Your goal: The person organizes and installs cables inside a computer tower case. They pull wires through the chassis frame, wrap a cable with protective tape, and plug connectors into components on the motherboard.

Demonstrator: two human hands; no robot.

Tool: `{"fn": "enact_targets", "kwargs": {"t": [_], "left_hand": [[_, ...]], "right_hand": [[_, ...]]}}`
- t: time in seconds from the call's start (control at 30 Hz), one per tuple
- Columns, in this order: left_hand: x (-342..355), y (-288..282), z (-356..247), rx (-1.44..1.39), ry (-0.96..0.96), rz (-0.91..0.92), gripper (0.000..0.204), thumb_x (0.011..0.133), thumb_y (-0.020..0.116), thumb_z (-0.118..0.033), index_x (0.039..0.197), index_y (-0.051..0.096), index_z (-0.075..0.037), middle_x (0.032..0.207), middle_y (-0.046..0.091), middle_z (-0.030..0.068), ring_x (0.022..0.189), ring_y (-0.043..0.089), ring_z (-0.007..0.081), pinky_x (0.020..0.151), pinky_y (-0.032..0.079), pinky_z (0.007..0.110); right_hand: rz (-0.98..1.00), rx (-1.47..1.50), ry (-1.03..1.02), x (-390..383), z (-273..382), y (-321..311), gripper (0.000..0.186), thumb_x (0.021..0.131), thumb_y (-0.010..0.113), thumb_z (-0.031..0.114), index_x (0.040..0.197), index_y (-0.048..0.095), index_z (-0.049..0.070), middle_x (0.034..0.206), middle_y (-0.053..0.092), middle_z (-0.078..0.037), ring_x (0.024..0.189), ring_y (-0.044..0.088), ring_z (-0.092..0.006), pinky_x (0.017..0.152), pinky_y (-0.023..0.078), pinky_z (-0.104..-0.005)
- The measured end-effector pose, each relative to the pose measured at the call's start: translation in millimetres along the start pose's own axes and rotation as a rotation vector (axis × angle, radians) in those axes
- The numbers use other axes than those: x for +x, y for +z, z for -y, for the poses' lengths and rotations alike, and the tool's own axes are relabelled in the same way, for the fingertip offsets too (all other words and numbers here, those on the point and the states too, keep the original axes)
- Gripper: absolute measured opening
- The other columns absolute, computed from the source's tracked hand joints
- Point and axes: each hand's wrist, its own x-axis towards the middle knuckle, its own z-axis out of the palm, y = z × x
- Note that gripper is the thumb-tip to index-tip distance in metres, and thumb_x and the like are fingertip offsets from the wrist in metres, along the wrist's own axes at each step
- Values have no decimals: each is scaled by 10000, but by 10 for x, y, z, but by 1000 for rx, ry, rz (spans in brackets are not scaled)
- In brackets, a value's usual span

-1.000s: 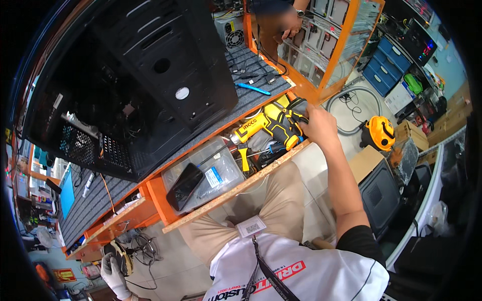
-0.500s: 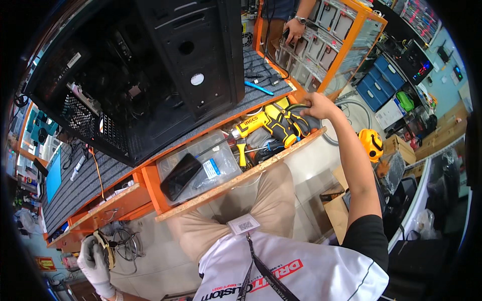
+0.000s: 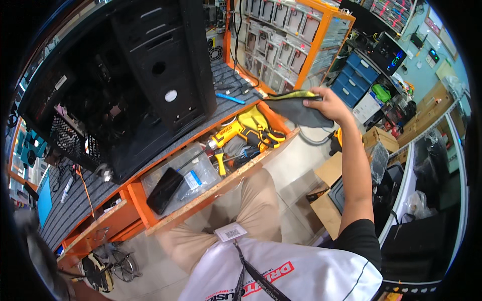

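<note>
My right hand [image 3: 329, 105] pinches a flat grey fabric pouch [image 3: 298, 111] with yellow and black edging. It holds the pouch above the right end of an open orange drawer [image 3: 201, 200]. In the drawer lie a yellow-and-black power tool [image 3: 227, 134], yellow-handled pliers [image 3: 273, 139], a yellow-handled tool [image 3: 220, 163] and a yellow bag [image 3: 253, 118]. A clear plastic bin [image 3: 203, 168] there holds a black smartphone [image 3: 165, 190]. My left hand [image 3: 37, 246] is a dark, smeared shape at the left edge; its fingers cannot be made out.
A large black computer case [image 3: 165, 65] stands on the striped grey bench mat [image 3: 224, 75], beside a blue pen-like tool [image 3: 230, 99]. A second drawer [image 3: 103, 220] sticks out at left. Cardboard boxes [image 3: 329, 175] stand on the floor at right, before an orange-framed cabinet [image 3: 311, 50].
My right hand has lifted the grey pouch from the drawer's right end. My gloved left hand has moved up and left into a blur. The other person's hand has left the view.
</note>
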Motion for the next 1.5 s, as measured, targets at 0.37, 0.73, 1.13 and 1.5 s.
{"fn": "enact_targets", "kwargs": {"t": [0.37, 0.73, 1.13, 1.5], "left_hand": [[-70, 2665, -248, -84, 349, 970, 299, 1058, 727, -189, 1241, 856, 9, 1012, 676, 35, 891, 594, 96, 792, 465, 282], [-876, 3697, 572, -802, -269, 873, 375, 1178, 680, -254, 1441, 751, 4, 1344, 788, 48, 1166, 724, 117, 1056, 587, 298], [-891, 3061, 814, -603, -208, 725, 398, 1182, 639, -293, 1416, 766, 3, 1300, 763, 63, 1137, 701, 131, 1047, 556, 310], [-723, 2631, 964, -781, -186, 513, 299, 1145, 723, -236, 1221, 797, 43, 1148, 785, 70, 1027, 709, 131, 975, 553, 307]], "right_hand": [[-457, 1192, 90, -1553, 112, 1250, 500, 1114, 680, 189, 1532, 611, -77, 1418, 754, -180, 1253, 762, -249, 1100, 597, -387], [-186, 1247, -379, -801, 1784, 2259, 605, 1079, 627, 88, 1654, 499, -49, 1499, 700, -107, 1341, 642, -145, 1191, 477, -324], [-176, 968, -370, -720, 2205, 2592, 332, 1048, 703, 128, 1338, 743, -30, 1082, 828, -110, 1012, 740, -137, 933, 600, -344], [164, 628, -85, -1620, 1476, 2031, 211, 968, 693, 50, 1118, 832, -3, 928, 840, -79, 853, 764, -124, 793, 610, -336]]}}
